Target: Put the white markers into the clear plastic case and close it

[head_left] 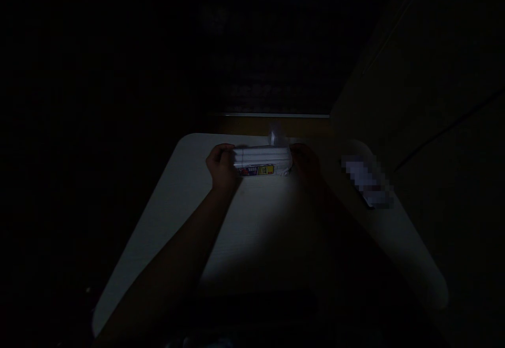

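A clear-wrapped pack of long white sticks that look like candles (262, 155) is held level above or on the far part of the table. A yellow and dark printed label runs along its near side. My left hand (221, 168) is closed on the pack's left end, thumb and fingers gripping it. At the right end, my right hand (307, 161) is closed on the pack too; deep shadow hides most of its fingers. Behind the pack a small piece of clear plastic (275, 136) stands up, perhaps part of the wrapping.
The pale table (236, 237) has rounded corners and is lit mostly in the middle and left. Toward its right edge lies a blurred phone-like object (365, 182). A dark cable (445, 130) runs beyond that edge. The surroundings are very dark.
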`<state>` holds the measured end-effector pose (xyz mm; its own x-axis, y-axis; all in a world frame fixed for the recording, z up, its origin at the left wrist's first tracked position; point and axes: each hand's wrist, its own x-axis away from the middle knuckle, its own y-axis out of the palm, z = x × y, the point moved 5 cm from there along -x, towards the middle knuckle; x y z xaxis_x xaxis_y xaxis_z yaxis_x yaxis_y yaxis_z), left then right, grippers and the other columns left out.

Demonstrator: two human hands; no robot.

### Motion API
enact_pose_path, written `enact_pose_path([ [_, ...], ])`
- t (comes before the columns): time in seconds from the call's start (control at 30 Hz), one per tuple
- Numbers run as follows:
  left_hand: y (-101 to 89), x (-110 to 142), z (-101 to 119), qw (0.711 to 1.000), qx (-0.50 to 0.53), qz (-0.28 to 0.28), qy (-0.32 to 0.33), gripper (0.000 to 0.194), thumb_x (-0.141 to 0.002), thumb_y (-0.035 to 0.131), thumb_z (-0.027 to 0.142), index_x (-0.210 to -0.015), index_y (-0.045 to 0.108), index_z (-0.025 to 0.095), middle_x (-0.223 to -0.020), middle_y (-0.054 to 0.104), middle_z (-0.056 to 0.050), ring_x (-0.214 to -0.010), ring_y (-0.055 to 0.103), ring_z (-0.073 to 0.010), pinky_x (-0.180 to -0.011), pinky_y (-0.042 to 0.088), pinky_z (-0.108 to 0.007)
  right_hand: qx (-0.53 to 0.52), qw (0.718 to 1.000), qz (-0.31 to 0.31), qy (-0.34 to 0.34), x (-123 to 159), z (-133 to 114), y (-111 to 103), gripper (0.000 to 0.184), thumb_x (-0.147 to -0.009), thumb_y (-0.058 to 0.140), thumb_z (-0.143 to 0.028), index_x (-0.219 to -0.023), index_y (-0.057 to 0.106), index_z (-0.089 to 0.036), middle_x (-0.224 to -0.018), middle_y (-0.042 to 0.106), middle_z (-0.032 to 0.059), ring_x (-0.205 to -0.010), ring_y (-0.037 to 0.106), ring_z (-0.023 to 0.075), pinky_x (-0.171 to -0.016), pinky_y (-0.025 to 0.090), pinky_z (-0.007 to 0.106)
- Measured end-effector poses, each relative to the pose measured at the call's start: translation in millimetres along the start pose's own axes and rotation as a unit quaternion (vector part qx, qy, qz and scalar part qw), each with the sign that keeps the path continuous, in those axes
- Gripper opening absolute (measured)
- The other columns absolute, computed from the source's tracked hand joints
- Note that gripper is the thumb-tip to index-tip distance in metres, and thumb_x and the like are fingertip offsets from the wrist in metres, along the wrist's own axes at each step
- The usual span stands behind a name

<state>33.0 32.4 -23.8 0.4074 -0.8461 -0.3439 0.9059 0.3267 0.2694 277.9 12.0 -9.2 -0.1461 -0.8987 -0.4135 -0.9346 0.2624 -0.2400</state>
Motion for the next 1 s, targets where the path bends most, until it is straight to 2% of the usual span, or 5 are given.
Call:
enact_pose_path([
  [0.23, 0.3, 1.7, 1.7, 0.999, 0.007, 0.011, -0.029, 0.012, -0.066, 0.049, 0.019, -0.069, 0.06, 0.018, -0.062, 0.052, 0.0, -0.055, 0.047, -0.0123, -0.049, 0.035, -0.024, 0.027, 0.999, 0.017, 0.001, 0.0, 5.2, 5.2, 0.033, -0.079, 0.048, -0.051, -0.085, 0.061, -0.021, -0.087, 0.06, 0.005, -0.089, 0.056, 0.0181, -0.088, 0.044, 0.037],
  [0.43, 2.9, 3.3, -1.4, 0.996, 0.057, -0.015, -0.07, 0.012, -0.067, 0.05, 0.021, -0.074, 0.059, 0.018, -0.066, 0.06, -0.002, -0.055, 0.054, -0.014, -0.047, 0.037, -0.023, 0.014, 1.0, 0.004, 0.021, 2.2, 0.7, 6.1, 0.028, -0.079, 0.049, -0.046, -0.084, 0.059, -0.02, -0.084, 0.06, 0.0033, -0.082, 0.057, 0.0159, -0.076, 0.046, 0.031],
  [0.67, 1.2, 6.9, 13.8, 0.996, 0.013, -0.012, -0.087, 0.011, -0.067, 0.05, 0.02, -0.07, 0.06, 0.017, -0.055, 0.052, 0.002, -0.04, 0.044, -0.0091, -0.036, 0.03, -0.02, -0.009, 0.999, 0.003, 0.041, 6.5, -5.8, 8.0, 0.02, -0.08, 0.05, -0.037, -0.08, 0.059, -0.02, -0.077, 0.058, 0.0014, -0.073, 0.055, 0.0139, -0.065, 0.045, 0.027],
  [0.77, 3.3, 9.5, 17.6, 0.992, 0.038, -0.025, -0.115, 0.012, -0.068, 0.05, 0.02, -0.074, 0.059, 0.016, -0.064, 0.059, 0.0, -0.047, 0.051, -0.0112, -0.041, 0.038, -0.021, -0.013, 0.999, 0.004, 0.048, 10.2, -7.0, 10.0, 0.022, -0.082, 0.047, -0.038, -0.082, 0.059, -0.019, -0.079, 0.058, 0.0018, -0.074, 0.055, 0.0133, -0.065, 0.045, 0.025],
  [1.0, -1.5, 8.5, 17.5, 0.993, -0.006, -0.005, -0.118, 0.015, -0.066, 0.054, 0.023, -0.076, 0.061, 0.014, -0.065, 0.058, -0.001, -0.053, 0.052, -0.0122, -0.044, 0.039, -0.021, -0.001, 0.999, 0.027, 0.046, 16.4, -5.3, 12.6, 0.038, -0.085, 0.042, -0.049, -0.102, 0.058, -0.019, -0.104, 0.063, 0.0078, -0.097, 0.058, 0.0179, -0.085, 0.046, 0.03],
])
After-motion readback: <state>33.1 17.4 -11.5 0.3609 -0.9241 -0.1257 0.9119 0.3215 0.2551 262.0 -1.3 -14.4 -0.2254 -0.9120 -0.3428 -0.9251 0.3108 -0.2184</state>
